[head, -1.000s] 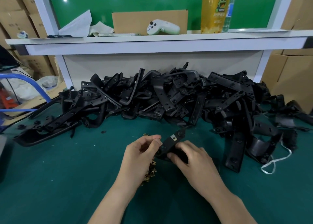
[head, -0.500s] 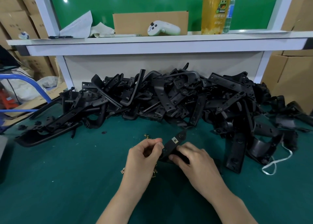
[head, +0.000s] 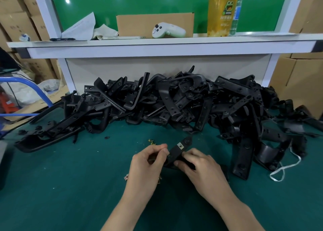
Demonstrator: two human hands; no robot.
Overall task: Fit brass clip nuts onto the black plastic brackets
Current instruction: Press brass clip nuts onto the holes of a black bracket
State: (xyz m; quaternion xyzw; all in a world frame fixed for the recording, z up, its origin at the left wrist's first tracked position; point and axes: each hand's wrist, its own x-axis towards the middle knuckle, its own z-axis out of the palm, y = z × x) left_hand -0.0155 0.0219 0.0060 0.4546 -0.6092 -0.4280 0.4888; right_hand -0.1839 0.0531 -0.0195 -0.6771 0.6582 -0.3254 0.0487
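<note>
A black plastic bracket (head: 178, 151) is held just above the green mat between both hands. My right hand (head: 201, 167) grips its near end from the right. My left hand (head: 148, 162) has thumb and fingers curled against the bracket's left edge, pinching there; whether a nut is between them is hidden. One brass clip nut (head: 180, 145) sits on the bracket's upper face. Loose brass clip nuts (head: 151, 141) lie on the mat beyond my left hand, and a few more (head: 126, 177) peek out beside and under it.
A large pile of black brackets (head: 174, 103) stretches across the back of the green mat (head: 70, 187). A long black bracket (head: 242, 159) stands close on the right, next to a white cord (head: 283, 167). Above is a white shelf (head: 157, 46) with a drink cup, controller and cardboard.
Both hands with the bracket shifted slightly; my left hand slid a little left along the bracket's edge, uncovering loose nuts on the mat beyond it. The pile is unchanged.
</note>
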